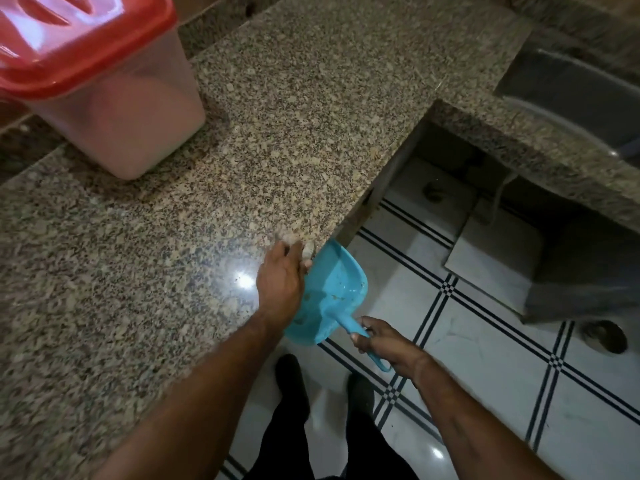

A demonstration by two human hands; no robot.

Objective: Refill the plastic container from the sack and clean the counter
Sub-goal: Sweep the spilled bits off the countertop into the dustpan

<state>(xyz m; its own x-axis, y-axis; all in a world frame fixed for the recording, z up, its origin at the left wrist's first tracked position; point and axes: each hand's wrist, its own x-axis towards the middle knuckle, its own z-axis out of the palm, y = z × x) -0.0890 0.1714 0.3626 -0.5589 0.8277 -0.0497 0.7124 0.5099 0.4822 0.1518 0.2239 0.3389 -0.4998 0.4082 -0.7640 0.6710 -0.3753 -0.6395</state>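
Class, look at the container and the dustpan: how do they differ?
The container is pale with a red lid; the dustpan is blue. The container stands on the counter; the dustpan is held at the counter's edge by the right hand. The container is closed; the dustpan is open. Both look plastic.

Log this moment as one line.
left hand on counter edge | right hand grips dustpan below edge | container lidded

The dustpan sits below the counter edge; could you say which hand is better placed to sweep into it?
Left: the left hand lies at the counter edge beside the dustpan; the right hand grips its handle.
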